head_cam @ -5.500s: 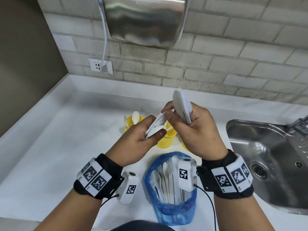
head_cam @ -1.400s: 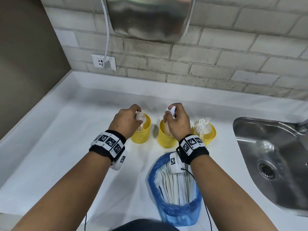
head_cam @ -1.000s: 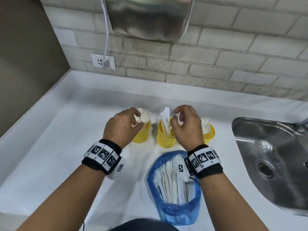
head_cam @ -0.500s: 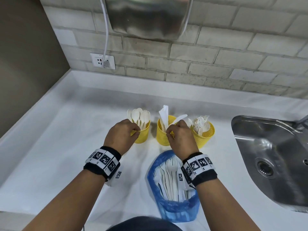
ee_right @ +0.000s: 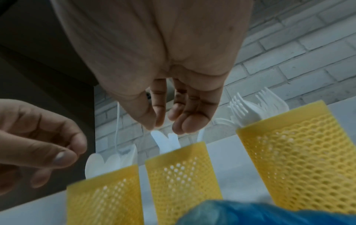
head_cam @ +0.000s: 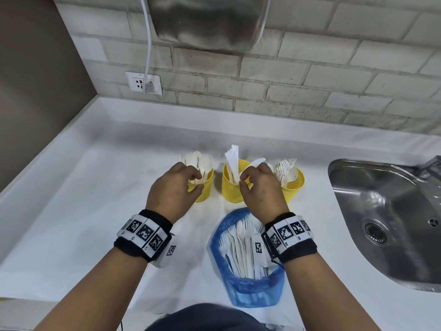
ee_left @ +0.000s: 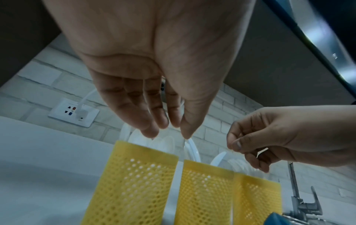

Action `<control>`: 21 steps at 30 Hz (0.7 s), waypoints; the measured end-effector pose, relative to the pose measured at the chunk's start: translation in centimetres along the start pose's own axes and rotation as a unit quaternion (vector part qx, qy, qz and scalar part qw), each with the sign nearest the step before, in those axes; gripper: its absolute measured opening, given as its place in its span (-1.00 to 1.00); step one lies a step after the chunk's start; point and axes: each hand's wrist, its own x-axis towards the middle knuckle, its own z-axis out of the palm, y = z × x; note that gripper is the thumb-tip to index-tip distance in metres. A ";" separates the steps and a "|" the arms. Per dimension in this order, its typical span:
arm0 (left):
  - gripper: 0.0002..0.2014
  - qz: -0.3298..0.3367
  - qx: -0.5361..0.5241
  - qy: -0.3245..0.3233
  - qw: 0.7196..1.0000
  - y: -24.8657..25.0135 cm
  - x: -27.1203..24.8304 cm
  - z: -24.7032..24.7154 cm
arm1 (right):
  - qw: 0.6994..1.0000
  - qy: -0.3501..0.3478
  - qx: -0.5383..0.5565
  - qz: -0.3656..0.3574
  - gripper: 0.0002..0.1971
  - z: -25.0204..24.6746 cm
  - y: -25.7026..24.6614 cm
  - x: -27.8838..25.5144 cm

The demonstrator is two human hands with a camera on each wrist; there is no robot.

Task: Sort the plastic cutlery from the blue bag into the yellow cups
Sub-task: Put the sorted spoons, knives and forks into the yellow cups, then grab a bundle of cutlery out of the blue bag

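Three yellow mesh cups stand in a row on the white counter. The left cup (head_cam: 204, 191) holds spoons (head_cam: 198, 161), the middle cup (head_cam: 230, 191) holds knives (head_cam: 232, 158), and the right cup (head_cam: 294, 186) holds forks (head_cam: 285, 168). My left hand (head_cam: 199, 181) hovers at the near rim of the left cup, fingers relaxed and empty, as the left wrist view confirms (ee_left: 169, 129). My right hand (head_cam: 243, 181) hangs between the middle and right cups, loosely curled and holding nothing (ee_right: 163, 124). The blue bag (head_cam: 250, 290) lies open below my right wrist with several white pieces inside.
A steel sink (head_cam: 381, 211) with a faucet (head_cam: 432, 163) lies to the right. On the brick wall behind are a socket (head_cam: 144, 83) and a hand dryer (head_cam: 205, 20). Bare white counter (head_cam: 83, 199) stretches left of the cups.
Both hands held bundles of cutlery, lowered them into the left and middle cups, let go, and have drawn back slightly toward me with nothing in them.
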 end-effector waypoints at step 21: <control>-0.67 0.124 0.067 -0.357 0.923 5.2 -8.8 5.5 | 0.964 -0.217 -0.050 0.147 -0.91 -2.3 1.6 -12.9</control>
